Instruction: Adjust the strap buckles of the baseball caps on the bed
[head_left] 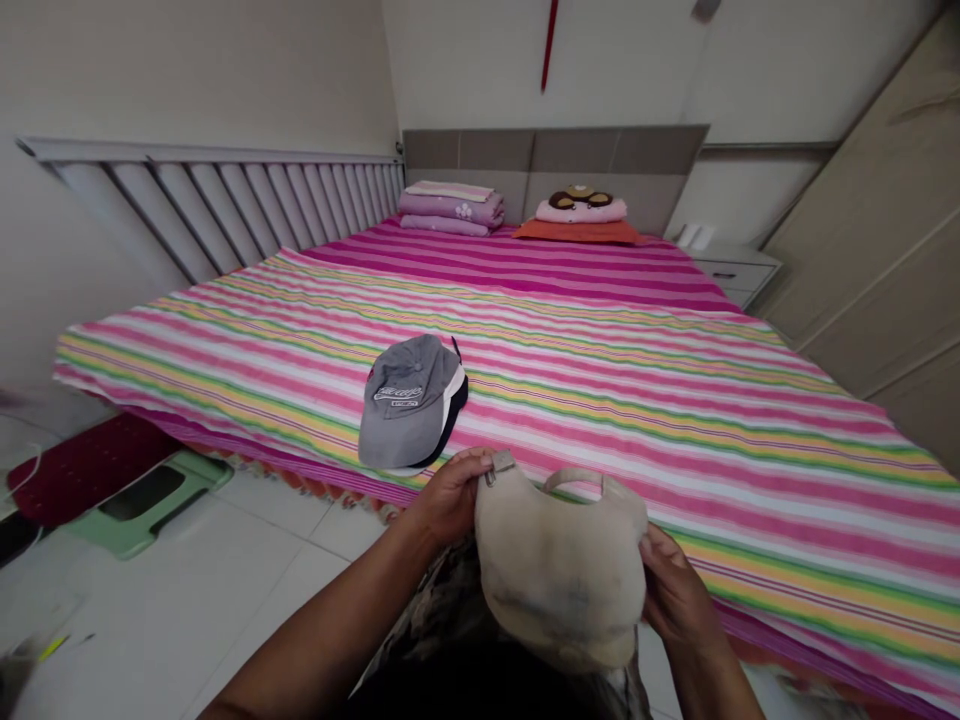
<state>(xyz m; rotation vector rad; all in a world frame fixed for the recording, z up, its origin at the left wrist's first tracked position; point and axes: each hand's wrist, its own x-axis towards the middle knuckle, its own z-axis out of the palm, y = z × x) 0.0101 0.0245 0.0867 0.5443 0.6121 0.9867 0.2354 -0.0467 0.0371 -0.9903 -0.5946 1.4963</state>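
A beige cap (559,560) hangs between my hands, its strap opening toward the bed and greyish stains on its cloth. My left hand (452,493) pinches its upper left corner, beside the metal strap buckle. At the cap's right edge, my right hand (673,580) is closed on it, with some fingers hidden behind the cloth. Just beyond my left hand, a grey cap (412,385) with white lettering lies on the bed, stacked over a white one and a dark one that show at its right side.
A striped sheet (600,360) covers the bed. Folded purple bedding (450,208) and an orange pillow (577,232) lie by the headboard (480,150). Left are a white railing (247,205) and a green stool (169,500) on the tiled floor. A nightstand (731,270) stands at the right.
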